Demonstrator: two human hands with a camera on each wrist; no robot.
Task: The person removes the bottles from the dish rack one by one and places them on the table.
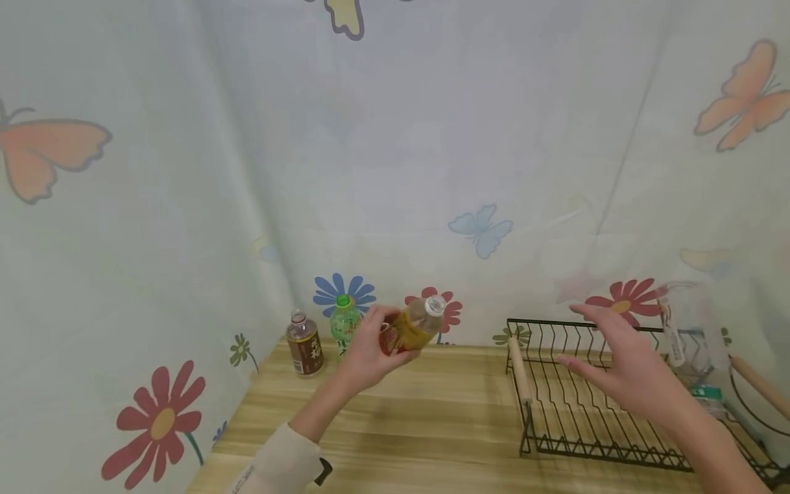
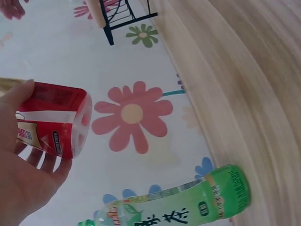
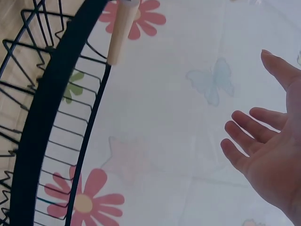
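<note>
My left hand (image 1: 368, 351) grips a plastic bottle (image 1: 420, 324) with a red and yellow label, held above the table and tilted with its clear top toward the right. In the left wrist view the red lower part of that bottle (image 2: 56, 120) shows between thumb and fingers. Just behind the hand stands a green tea bottle (image 1: 345, 319) with a green cap. Over the black wire rack (image 1: 592, 449) hovers my right hand (image 1: 636, 367), thumb and fingers apart and holding nothing; the right wrist view shows its fingers (image 3: 244, 134) spread.
A brown-labelled bottle (image 1: 306, 346) stands at the table's back left. The rack has wooden handles (image 1: 520, 370), and clear plastic bottles (image 1: 675, 329) sit at its right side. A flowered curtain (image 1: 395, 171) hangs behind the wooden table (image 1: 432, 418).
</note>
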